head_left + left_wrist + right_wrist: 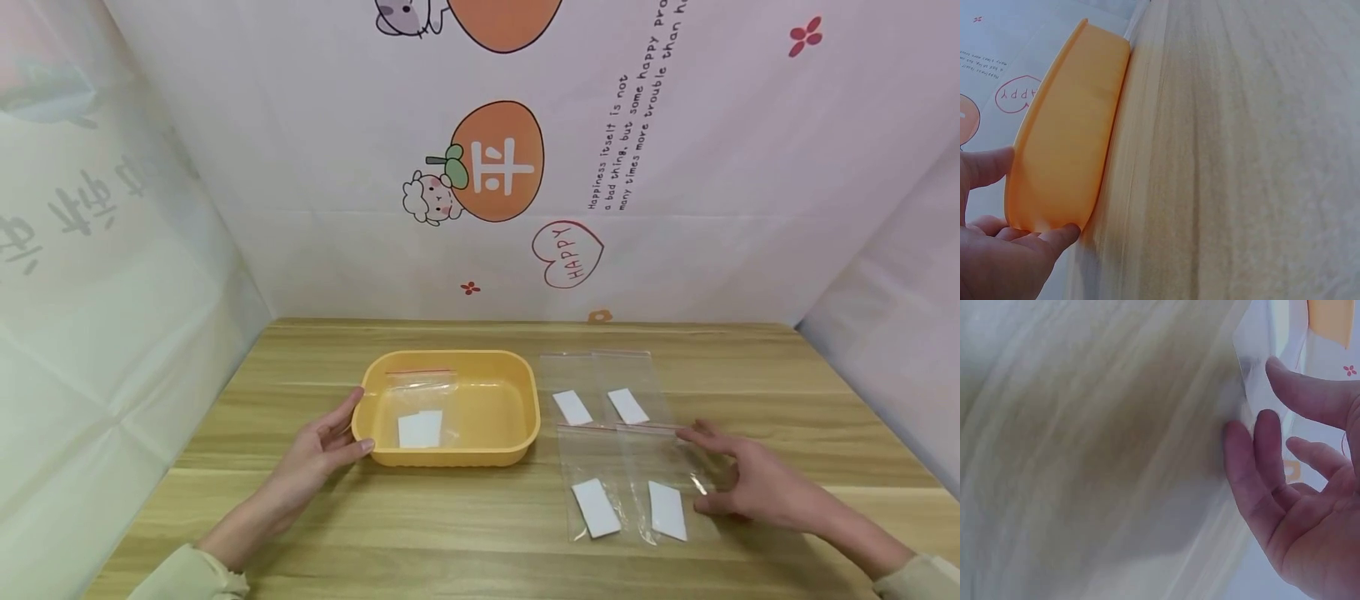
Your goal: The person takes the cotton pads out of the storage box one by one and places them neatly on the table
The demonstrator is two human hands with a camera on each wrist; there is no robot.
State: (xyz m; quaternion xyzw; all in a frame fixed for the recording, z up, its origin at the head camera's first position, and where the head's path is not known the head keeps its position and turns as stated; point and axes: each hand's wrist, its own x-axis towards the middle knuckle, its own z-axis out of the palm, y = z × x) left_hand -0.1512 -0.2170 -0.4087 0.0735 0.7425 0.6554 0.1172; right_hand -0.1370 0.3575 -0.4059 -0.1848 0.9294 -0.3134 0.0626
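Observation:
At the left end of a yellow plastic basin (487,457), my left hand (318,450) holds the rim and side wall between thumb and fingers. Inside the basin lies a clear zip bag (423,385) with white pieces (420,429) in it. Over the right edge of the front-right zip bag (693,479), my right hand (757,487) is spread, thumb and fingers apart. That bag holds a white rectangular piece (667,510). Whether the fingertips touch the plastic I cannot tell. The left wrist view shows the basin's outer wall (1072,125) against the left fingers.
Three more clear bags with white pieces lie beside it: front-left (596,507), back-left (572,407) and back-right (628,407). They overlap on the wooden table (450,533). A printed white cloth (337,167) hangs behind the table and at both sides.

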